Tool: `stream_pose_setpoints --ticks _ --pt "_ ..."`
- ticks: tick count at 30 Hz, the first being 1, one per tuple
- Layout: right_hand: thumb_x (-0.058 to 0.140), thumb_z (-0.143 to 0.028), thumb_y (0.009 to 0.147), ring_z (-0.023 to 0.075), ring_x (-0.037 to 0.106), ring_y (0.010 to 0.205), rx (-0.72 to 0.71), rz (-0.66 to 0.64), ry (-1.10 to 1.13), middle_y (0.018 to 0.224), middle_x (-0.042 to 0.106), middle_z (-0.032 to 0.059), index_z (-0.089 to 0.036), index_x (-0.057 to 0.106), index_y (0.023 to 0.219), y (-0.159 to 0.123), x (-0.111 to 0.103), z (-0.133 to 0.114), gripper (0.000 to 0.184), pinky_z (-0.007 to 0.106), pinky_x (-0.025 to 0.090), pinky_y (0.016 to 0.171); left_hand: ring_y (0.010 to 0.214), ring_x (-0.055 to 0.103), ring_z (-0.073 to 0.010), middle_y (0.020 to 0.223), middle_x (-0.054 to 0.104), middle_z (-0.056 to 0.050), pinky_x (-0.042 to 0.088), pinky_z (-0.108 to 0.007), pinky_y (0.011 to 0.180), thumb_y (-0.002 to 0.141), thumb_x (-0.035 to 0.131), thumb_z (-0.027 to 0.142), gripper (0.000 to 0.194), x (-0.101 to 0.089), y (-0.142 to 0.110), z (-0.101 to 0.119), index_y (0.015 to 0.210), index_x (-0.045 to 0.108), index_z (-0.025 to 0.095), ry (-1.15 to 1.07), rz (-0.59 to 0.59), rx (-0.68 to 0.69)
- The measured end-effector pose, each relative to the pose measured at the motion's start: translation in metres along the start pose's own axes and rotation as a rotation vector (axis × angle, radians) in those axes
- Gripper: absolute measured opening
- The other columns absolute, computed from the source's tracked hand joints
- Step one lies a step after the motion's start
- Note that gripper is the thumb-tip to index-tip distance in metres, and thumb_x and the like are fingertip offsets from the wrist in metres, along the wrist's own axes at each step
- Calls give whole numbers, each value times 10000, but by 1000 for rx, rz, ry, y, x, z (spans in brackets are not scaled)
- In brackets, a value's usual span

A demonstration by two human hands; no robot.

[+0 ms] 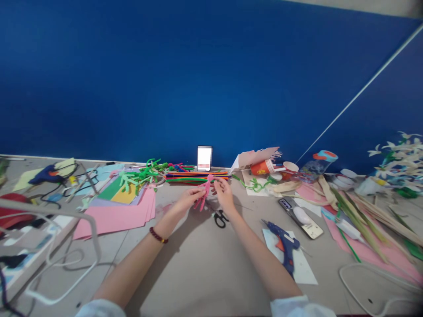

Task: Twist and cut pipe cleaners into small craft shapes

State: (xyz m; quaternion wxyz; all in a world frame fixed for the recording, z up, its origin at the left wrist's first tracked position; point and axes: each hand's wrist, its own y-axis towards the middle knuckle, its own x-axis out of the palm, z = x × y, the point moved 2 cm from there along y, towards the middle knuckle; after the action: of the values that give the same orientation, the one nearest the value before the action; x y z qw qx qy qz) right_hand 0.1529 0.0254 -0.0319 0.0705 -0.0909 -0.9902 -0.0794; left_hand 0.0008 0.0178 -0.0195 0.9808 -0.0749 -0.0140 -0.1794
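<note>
A small pink pipe-cleaner figure (207, 188), with a rounded top and several dangling strands, is held up over the middle of the table. My left hand (189, 198) pinches it from the left side. On the other side, my right hand (223, 193) has its fingertips closed at the figure's upper right part; the exact contact is small and partly hidden. Black-handled scissors (220, 219) lie just below, partly covered by my right wrist. Behind the hands is a bundle of coloured pipe cleaners (185, 178).
A lit phone (204, 158) leans on the blue wall. Pink paper (112, 218) and green pipe-cleaner pieces (132, 179) lie left. To the right are a blue glue gun (284, 246), another phone (300, 218) and an orange paper cup (262, 167). A power strip (39, 251) with cables sits front left.
</note>
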Motion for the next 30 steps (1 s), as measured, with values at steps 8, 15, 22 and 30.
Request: stream_pose_setpoints --ticks 8,15,22,30 --pt "477 -405 819 114 502 524 -53 -135 -243 684 549 -3 -186 585 953 -10 4 36 279 209 412 413 587 563 -156 745 700 -53 388 -240 502 695 630 445 300 -41 -2 33 733 712 159 526 319 284" --pt "481 -353 796 111 503 522 -41 -191 -344 641 572 -7 -174 613 932 -4 6 49 261 217 427 480 728 620 -201 900 714 -51 441 -270 608 771 543 446 326 -86 1 49 888 727 203 899 500 365" --pt "467 -314 781 123 527 561 -44 -200 -392 662 599 9 -161 629 926 -2 7 54 266 222 431 510 931 544 -297 947 653 -137 377 -396 761 865 429 302 315 -89 32 64 862 719 179 1556 632 507" --pt "466 -306 782 118 525 562 -52 -203 -414 672 604 11 -170 638 902 0 7 58 251 209 426 493 790 614 -261 900 680 -154 403 -332 675 816 438 275 317 -100 94 49 905 710 139 1523 537 190"
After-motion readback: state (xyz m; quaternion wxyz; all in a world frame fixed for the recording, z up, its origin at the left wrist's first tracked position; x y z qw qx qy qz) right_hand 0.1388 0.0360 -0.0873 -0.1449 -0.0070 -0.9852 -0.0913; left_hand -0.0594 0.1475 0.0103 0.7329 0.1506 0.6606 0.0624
